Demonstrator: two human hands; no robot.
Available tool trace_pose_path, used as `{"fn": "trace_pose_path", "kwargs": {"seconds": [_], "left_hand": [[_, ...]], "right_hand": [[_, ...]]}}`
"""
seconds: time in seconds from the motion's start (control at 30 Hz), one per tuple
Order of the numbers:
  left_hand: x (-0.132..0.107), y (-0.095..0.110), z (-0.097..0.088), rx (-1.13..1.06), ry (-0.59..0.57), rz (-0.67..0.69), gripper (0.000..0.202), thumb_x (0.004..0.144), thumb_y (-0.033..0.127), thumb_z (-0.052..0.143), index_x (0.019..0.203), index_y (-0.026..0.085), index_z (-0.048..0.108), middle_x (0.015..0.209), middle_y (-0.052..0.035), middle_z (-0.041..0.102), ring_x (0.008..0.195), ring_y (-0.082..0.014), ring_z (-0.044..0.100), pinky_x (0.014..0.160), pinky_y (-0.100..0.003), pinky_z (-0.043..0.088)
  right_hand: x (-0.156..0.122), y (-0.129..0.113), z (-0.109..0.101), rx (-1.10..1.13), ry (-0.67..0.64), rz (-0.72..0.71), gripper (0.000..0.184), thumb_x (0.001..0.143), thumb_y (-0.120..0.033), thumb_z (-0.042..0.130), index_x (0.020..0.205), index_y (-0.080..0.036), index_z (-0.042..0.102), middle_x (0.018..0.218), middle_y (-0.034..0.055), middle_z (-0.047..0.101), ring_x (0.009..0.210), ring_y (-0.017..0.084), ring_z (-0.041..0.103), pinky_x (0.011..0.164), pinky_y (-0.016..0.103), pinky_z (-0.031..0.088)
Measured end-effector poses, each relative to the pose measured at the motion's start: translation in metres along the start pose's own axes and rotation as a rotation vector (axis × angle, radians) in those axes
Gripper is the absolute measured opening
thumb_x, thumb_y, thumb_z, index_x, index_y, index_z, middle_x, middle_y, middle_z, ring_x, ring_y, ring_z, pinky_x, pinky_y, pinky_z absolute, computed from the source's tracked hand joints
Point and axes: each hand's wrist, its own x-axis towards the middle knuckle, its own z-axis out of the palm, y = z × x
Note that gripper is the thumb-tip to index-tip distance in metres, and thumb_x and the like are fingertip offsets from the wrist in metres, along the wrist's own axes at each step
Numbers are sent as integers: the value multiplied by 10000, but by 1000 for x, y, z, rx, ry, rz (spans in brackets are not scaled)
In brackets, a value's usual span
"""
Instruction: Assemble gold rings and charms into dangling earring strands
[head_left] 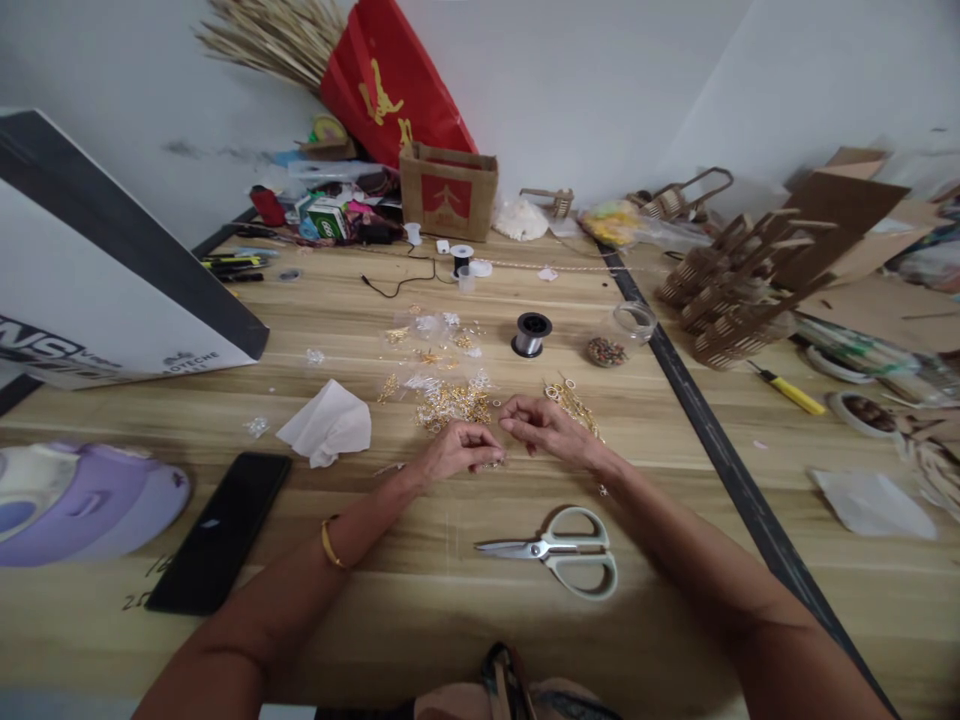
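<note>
My left hand (461,449) is closed in a pinch low over the wooden table, with something tiny and shiny at its fingertips that is too small to name. Close beside it, my right hand (546,428) has its thumb and fingers curled together; whatever they grip, if anything, does not show. A pile of gold and silver jewellery findings (452,404) lies just beyond my left hand. Gold chain-like pieces with rings (576,407) are partly covered by my right hand. White-handled scissors (559,550) rest nearer to me, blades pointing left.
A wire spool (531,335) and a glass jar of beads (622,335) stand behind my hands. Left are a crumpled tissue (328,424), a black phone (219,532) and a large box (112,260). Small woven baskets (727,290) and a yellow-handled tool (791,391) lie right.
</note>
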Motion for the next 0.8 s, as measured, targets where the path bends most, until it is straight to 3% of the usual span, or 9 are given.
{"fn": "trace_pose_path", "kwargs": {"seconds": [0.5, 0.7, 0.8], "left_hand": [[1, -5, 0, -27, -27, -7, 269, 677, 350, 687, 710, 83, 677, 645, -65, 671, 447, -47, 457, 435, -168, 382], [1, -4, -2, -28, -36, -36, 223, 662, 312, 687, 681, 94, 642, 611, -40, 648, 464, -53, 476, 445, -163, 391], [2, -3, -4, -33, 13, -23, 198, 668, 295, 680, 675, 104, 628, 587, -21, 630, 460, -51, 478, 437, -154, 384]], "right_hand": [[0, -6, -4, 333, -138, 63, 250, 765, -342, 651, 871, -136, 558, 667, -23, 544, 543, 67, 514, 508, 195, 477], [2, -1, -5, 278, -119, 52, 227, 779, -341, 621, 859, -139, 556, 662, -29, 502, 550, 74, 495, 515, 204, 476], [2, 2, -8, 83, -39, 49, 201, 806, -340, 572, 817, -139, 558, 629, -29, 480, 528, 77, 454, 477, 194, 431]]}}
